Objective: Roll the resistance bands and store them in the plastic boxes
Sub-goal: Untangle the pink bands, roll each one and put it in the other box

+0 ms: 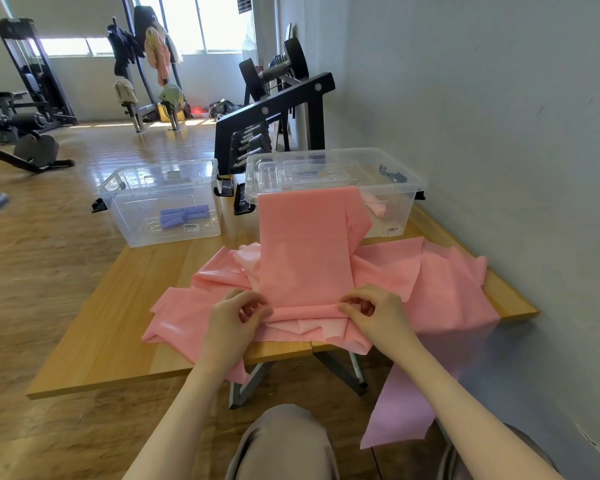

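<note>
Bench (111, 327) of pale wood carries a crumpled heap of thin pink bands (430, 271). One flat pink band (302, 251) drapes from the right clear plastic box (406, 188) down onto the heap. Left of that box, a second clear box (136, 216) holds purple rolls (182, 216). Left hand (234, 320) and right hand (374, 311) each pinch the flat band's near edge.

A gym: dumbbell rack (274, 112), weight machines (32, 74).
</note>
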